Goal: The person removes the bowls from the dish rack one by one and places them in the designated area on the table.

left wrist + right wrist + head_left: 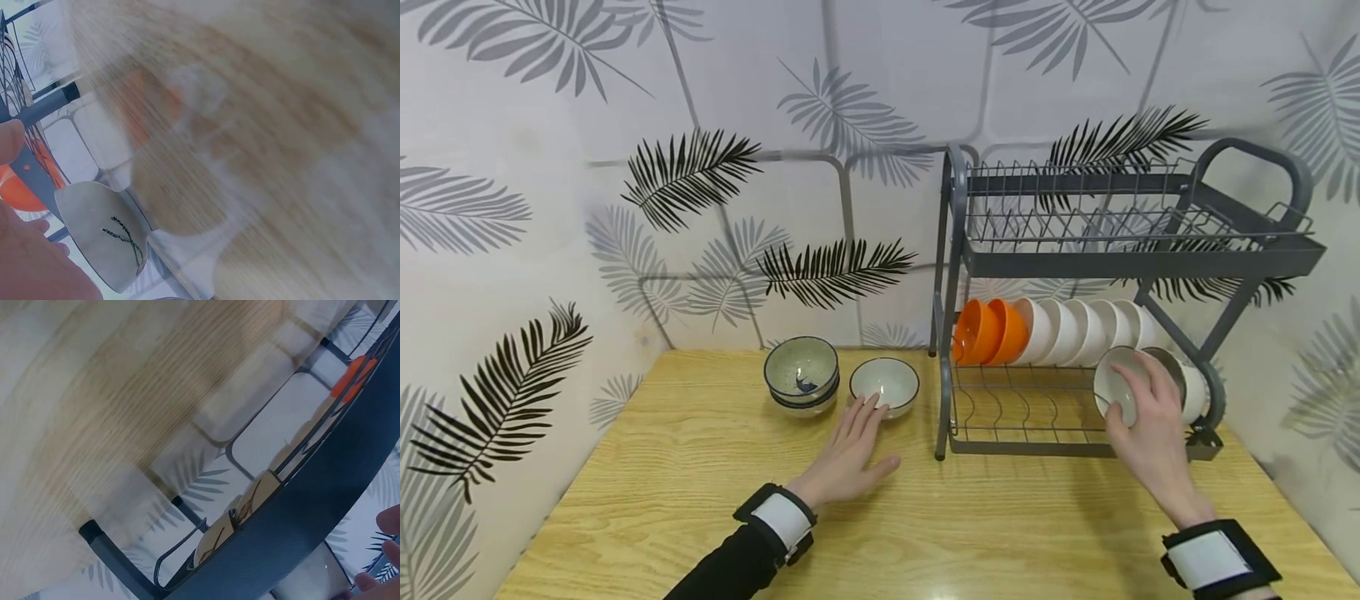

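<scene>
The wire rack [1078,448] holds bowls [1063,332]. My right hand [1152,425] pinches a round bowl [1109,379], my straight left hand [844,458] by a smooth bowl [889,379].

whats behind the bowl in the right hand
Behind the held bowl, white bowls and, to the right, another bowl show on the rack; parts covered by it or the right hand cannot be seen.

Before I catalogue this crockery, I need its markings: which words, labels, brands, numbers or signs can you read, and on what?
None: no word, label, brand, number or sign is readable in any view.
The sprig-painted bowl by the left hand and the upper stacked bowl with its dark blue motif show drawings, not writing.
</scene>
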A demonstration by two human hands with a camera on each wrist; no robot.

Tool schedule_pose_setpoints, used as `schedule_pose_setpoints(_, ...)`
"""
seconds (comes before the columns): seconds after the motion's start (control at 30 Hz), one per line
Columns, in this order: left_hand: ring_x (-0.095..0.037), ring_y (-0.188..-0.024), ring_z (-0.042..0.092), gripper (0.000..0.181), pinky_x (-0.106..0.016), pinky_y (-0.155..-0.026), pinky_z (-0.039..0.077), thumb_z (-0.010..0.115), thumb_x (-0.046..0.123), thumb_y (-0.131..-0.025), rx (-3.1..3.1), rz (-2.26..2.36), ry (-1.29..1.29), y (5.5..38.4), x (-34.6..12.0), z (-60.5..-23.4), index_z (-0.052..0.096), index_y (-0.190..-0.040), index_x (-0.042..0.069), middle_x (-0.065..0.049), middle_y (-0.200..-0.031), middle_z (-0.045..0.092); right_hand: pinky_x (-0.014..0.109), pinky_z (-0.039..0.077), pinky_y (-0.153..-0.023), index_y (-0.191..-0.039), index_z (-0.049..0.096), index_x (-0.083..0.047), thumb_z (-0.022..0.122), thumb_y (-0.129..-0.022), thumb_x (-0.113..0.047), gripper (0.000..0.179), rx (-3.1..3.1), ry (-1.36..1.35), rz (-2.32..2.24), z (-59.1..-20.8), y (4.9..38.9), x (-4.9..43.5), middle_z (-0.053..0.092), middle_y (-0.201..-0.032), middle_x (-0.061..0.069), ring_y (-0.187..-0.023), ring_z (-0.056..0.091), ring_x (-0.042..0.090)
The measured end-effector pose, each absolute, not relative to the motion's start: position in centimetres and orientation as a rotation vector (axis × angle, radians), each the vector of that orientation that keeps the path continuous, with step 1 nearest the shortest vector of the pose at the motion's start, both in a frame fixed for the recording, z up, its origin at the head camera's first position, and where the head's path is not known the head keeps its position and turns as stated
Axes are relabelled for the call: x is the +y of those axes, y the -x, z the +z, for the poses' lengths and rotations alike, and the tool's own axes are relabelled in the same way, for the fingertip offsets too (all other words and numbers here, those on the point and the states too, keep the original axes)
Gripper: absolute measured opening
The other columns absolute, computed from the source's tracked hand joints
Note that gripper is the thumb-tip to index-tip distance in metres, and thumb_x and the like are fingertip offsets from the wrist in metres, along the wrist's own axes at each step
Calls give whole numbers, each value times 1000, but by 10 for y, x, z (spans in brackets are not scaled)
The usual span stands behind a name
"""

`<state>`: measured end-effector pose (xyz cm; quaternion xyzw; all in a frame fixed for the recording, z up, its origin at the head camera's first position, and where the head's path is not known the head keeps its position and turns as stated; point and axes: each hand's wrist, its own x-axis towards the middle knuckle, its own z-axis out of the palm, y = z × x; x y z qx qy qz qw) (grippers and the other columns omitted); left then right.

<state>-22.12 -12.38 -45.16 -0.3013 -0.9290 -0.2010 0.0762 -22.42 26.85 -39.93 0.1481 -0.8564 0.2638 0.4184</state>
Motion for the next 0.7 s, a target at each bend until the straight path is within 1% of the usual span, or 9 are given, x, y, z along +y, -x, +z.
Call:
schedule_pose_setpoints(0.17, -42, -141, 4, 73, -61, -112, 16, 50, 39, -97, -2796, -659, 901, 216, -127, -450, 21, -149, -4, -25, -156, 10, 70, 27, -102, -117, 54, 14, 60, -68, 16, 50, -2220, -349, 588, -399, 233, 271, 41, -133, 35, -127, 31, 51)
schedule_pose_setpoints(0.3, -41, -141, 4, 74, -61, -112, 14, 50, 39, -98, -2797, -679, 911, 212, -128, -449, 21, -149, -5, -25, -156, 11, 68, 25, -105, -122, 52, 14, 61, -68, 16, 55, -2254, -340, 521, -398, 239, 273, 40, -133, 35, -126, 31, 52)
schedule_pose_setpoints(0.43, -40, -142, 2, 74, -61, -113, 12, 50, 40, -98, -2797, -691, 923, 208, -129, -448, 20, -150, -4, -24, -156, 10, 69, 28, -102, -122, 51, 15, 59, -66, 17, 57, -2265, -334, 463, -398, 245, 276, 42, -129, 36, -121, 35, 54)
schedule_pose_setpoints(0.63, -42, -141, 4, 73, -62, -112, 14, 51, 38, -98, -2772, -699, 925, 206, -132, -448, 21, -149, -3, -25, -156, 10, 71, 34, -93, -119, 51, 15, 57, -65, 17, 54, -2299, -326, 392, -395, 254, 280, 47, -120, 37, -110, 40, 56)
schedule_pose_setpoints(0.7, -42, -141, 4, 72, -62, -112, 14, 52, 36, -97, -2771, -713, 922, 206, -133, -448, 22, -149, -4, -25, -156, 11, 71, 35, -92, -118, 51, 16, 57, -65, 17, 54, -2318, -322, 372, -394, 257, 282, 47, -118, 38, -109, 40, 56)
